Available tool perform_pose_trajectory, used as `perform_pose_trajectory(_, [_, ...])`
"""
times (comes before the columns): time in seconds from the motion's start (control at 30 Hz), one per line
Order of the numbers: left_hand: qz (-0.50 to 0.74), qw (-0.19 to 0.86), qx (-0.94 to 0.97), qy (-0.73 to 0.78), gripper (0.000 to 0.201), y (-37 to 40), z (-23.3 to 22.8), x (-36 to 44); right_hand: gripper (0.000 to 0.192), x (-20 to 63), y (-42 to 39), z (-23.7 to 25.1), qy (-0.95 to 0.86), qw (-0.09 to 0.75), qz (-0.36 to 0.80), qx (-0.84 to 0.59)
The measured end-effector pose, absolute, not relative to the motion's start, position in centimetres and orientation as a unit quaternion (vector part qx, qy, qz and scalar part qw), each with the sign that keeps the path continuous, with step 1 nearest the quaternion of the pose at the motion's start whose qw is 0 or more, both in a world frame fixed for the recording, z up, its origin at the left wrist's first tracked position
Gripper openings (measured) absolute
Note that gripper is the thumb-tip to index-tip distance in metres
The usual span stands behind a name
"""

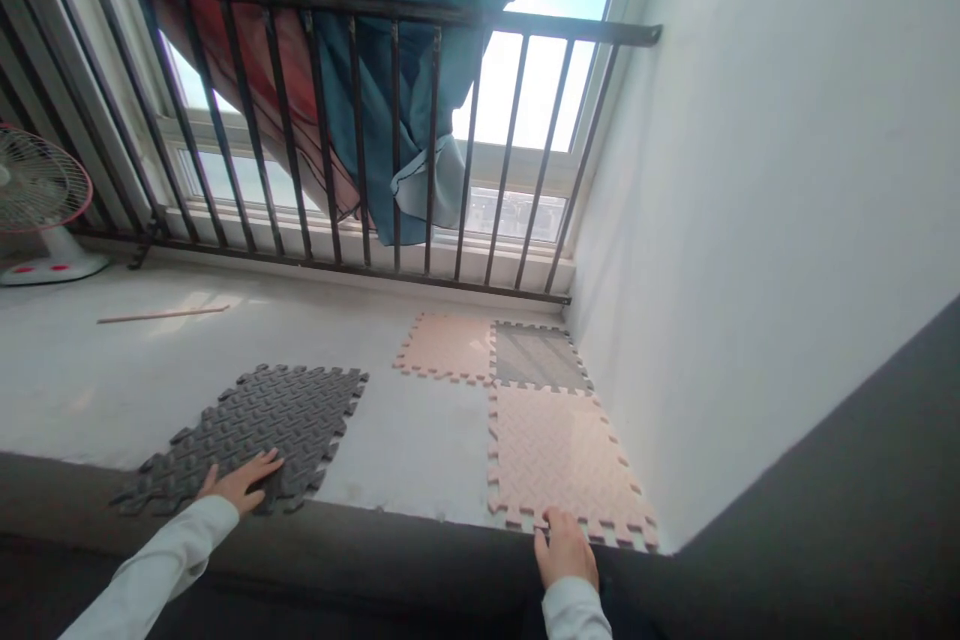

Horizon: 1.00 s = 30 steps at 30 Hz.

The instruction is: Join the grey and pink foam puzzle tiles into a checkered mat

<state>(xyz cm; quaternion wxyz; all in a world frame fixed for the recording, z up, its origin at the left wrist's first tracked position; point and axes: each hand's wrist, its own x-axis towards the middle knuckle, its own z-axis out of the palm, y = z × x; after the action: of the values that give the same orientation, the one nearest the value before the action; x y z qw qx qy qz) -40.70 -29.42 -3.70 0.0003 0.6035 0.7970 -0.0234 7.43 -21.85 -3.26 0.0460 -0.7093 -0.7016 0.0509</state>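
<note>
At 7 o'clock on floor [420, 440]: left hand [240, 482] flat on grey foam tile [262, 425], fingers spread. At 5 o'clock: right hand [564, 548] fingers pinching pink foam tile [559, 455] edge.

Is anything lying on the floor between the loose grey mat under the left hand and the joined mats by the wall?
Nothing visible does. The left hand rests on the grey mat, and bare floor separates it from the pink mat that the right hand touches. The wooden stick lies well off, near the fan.
</note>
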Motion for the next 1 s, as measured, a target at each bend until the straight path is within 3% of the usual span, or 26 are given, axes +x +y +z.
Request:
perform_pose_trajectory(0.2, [0.109,-0.066,0.704,0.699,0.046,-25.9,-3.3,-28.5,0.023,7.1,-21.5,-3.4,-0.658,0.022,0.048,-0.751])
perform_pose_trajectory(0.3, [0.152,0.016,0.773,0.615,0.045,-24.5,-4.6,-18.7,0.023,6.9,-21.4,-3.6,-0.652,0.014,0.046,-0.757])
perform_pose_trajectory(0.47, [0.092,0.162,0.804,0.565,0.046,-23.5,-4.2,-7.3,0.024,6.8,-21.1,-3.5,-0.658,0.003,0.040,-0.752])
perform_pose_trajectory(0.8, [0.033,0.141,0.766,0.626,0.033,-21.6,-3.1,-3.6,0.031,6.3,-20.6,-3.4,-0.676,0.018,0.048,-0.735])
perform_pose_trajectory(1.0, [0.087,0.073,0.771,0.626,0.028,-20.4,-4.6,-3.5,0.027,6.3,-20.8,-2.8,-0.675,0.053,0.046,-0.735])
